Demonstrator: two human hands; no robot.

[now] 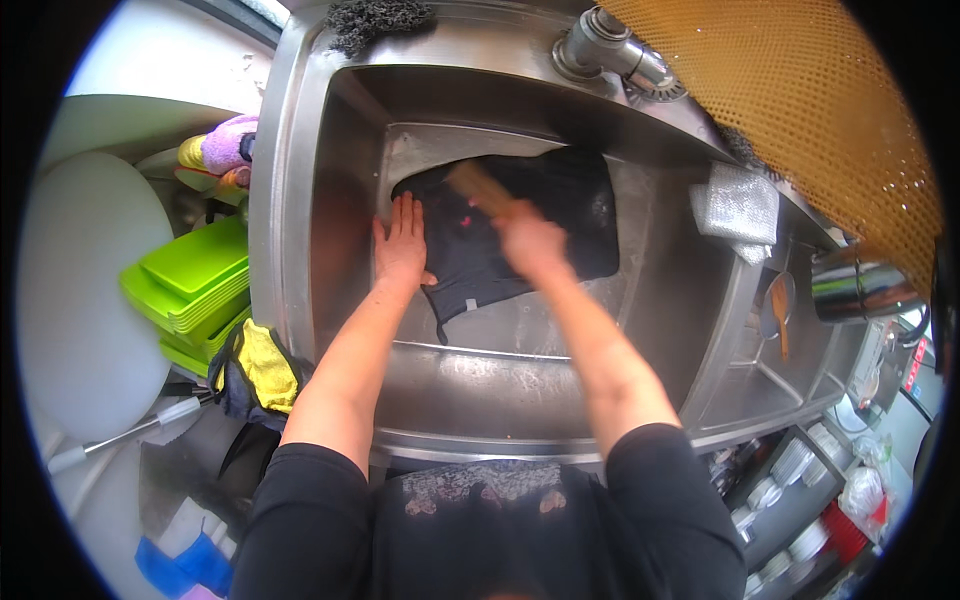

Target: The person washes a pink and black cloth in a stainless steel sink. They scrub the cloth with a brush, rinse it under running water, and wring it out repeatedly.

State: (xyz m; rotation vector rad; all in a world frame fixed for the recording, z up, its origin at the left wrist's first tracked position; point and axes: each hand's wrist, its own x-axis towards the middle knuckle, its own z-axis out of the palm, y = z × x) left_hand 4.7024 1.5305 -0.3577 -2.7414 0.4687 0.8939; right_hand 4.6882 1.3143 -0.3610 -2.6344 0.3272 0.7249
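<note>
A dark wet cloth garment point(555, 225), possibly an apron, lies spread flat on the bottom of a stainless steel sink basin point(510, 394). It has a strap at its lower left corner, a small pale tag and a small pink-red mark. My left hand point(403, 244) presses flat on its left edge, fingers extended, gripping nothing. In my right hand point(531, 238) is a wooden-backed brush point(480, 187), blurred, lying over the middle of the garment. Its underside and bristles are hidden.
A faucet point(615, 56) stands at the back rim, beside a yellow perforated mat point(787, 82). A silvery folded cloth point(739, 206) hangs over the divider to a second basin holding a wooden spoon point(780, 311). Green plastic trays point(199, 274) and a yellow-and-dark cloth point(264, 367) sit left.
</note>
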